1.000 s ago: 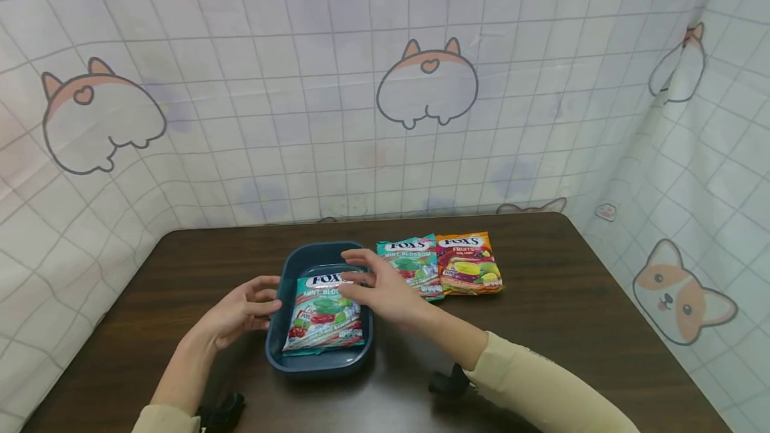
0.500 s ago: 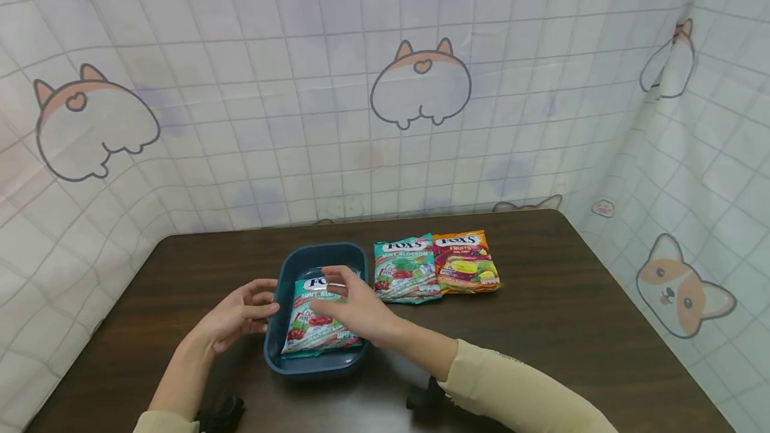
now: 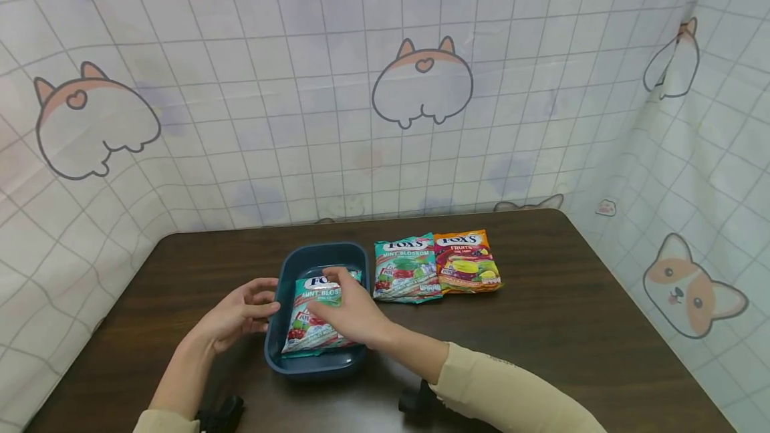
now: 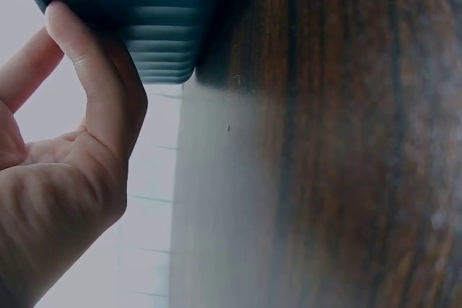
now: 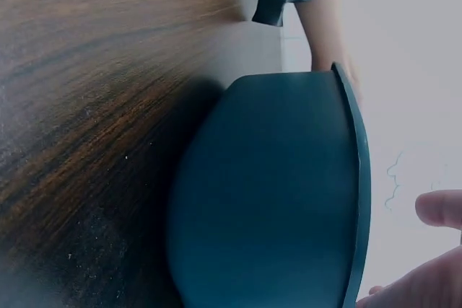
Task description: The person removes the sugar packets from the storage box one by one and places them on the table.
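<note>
A dark blue rectangular container (image 3: pixel 319 369) holds a green bag of Fox's Mint Blossom candy (image 3: pixel 303 336) lying face up. My left hand (image 3: pixel 237 316) rests at the container's left side, with fingertips right at the rim. In the left wrist view, the thumb of this left hand (image 4: pixel 79 106) meets the edge of the ribbed container (image 4: pixel 162 34). My right hand (image 3: pixel 357 313) reaches in over the right rim, thumb and fingers spread apart above the bag and covering its right part. In the right wrist view, the right fingers (image 5: pixel 442 208) show beyond the container's rim.
Right of the container, another green Mint Blossom bag (image 3: pixel 406 272) lies beside an orange Fox's Fruits bag (image 3: pixel 466 262). All stand on a dark wooden table (image 3: pixel 541 326). Behind it hangs a white checked cloth (image 3: pixel 271 119) with dog drawings. Black wrist mounts (image 3: pixel 222 413) sit by the sleeves.
My right hand has moved left and slightly lower, farther over the bag in the container. The left hand has stayed at the container's side. The head view has shifted slightly.
</note>
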`<action>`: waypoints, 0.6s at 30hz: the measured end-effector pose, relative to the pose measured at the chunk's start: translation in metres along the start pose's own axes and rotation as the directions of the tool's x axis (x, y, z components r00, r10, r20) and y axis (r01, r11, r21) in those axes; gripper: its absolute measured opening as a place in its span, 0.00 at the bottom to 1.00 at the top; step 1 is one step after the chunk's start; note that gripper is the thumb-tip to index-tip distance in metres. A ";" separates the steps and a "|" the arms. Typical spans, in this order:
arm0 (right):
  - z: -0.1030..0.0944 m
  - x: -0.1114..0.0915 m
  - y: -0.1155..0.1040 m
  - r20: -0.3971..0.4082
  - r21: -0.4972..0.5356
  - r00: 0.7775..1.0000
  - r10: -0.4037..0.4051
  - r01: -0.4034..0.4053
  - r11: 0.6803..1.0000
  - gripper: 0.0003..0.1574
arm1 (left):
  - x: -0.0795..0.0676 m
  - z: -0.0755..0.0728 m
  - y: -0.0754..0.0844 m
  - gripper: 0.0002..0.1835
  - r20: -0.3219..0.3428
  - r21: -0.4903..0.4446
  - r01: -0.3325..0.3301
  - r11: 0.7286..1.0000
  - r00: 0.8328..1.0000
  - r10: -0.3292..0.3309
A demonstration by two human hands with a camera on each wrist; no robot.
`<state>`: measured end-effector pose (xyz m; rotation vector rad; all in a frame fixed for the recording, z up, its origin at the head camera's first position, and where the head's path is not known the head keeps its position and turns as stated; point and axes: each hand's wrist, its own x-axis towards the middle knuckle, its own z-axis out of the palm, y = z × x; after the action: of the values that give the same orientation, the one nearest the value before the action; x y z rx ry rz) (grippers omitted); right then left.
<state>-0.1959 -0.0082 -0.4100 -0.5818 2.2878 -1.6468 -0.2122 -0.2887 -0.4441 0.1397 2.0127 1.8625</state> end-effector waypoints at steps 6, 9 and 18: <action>0.001 0.004 0.000 -0.025 -0.024 0.999 0.022 -0.022 0.999 0.44 | 0.000 0.000 0.002 0.35 0.002 0.007 -0.001 1.000 1.000 0.001; 0.003 0.005 0.001 -0.028 -0.040 0.999 0.024 -0.025 0.999 0.46 | 0.000 0.000 0.002 0.35 0.000 0.009 0.002 1.000 1.000 -0.002; 0.006 0.010 0.007 -0.063 -0.086 0.998 0.019 -0.024 0.996 0.47 | -0.001 -0.001 0.001 0.36 0.000 -0.001 0.012 1.000 1.000 -0.012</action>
<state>-0.2032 -0.0160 -0.4189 -0.5296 2.4117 -1.5836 -0.2122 -0.2893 -0.4426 0.1277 2.0079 1.8561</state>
